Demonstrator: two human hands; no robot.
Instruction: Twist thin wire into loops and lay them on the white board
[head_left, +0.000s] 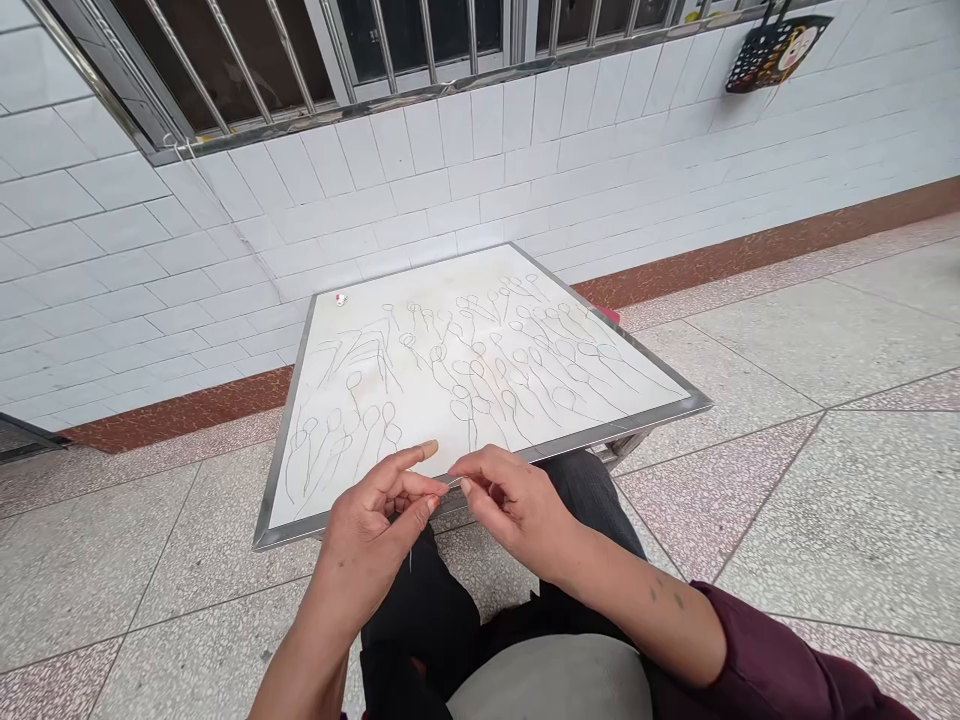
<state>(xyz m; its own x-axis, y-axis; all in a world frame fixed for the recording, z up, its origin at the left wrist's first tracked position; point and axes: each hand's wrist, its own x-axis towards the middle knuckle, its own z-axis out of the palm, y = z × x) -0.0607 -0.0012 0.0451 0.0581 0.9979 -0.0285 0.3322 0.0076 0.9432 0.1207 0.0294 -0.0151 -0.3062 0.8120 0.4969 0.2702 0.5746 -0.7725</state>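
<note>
My left hand pinches a thin piece of wire between thumb and forefinger, its middle finger stretched out. A short end of it seems to hang below that hand. Close on the right, my right hand grips the same wire with thumb and forefinger. Both hands are just over the near edge of a white table with a grey metal rim. Spread over the tabletop lie many thin wires with a looped end. Several bent wires without a clear loop lie toward the left.
A small red and white item sits at the table's far left corner. Behind stands a white tiled wall with a barred window. A dark basket hangs at upper right. Speckled floor surrounds the table.
</note>
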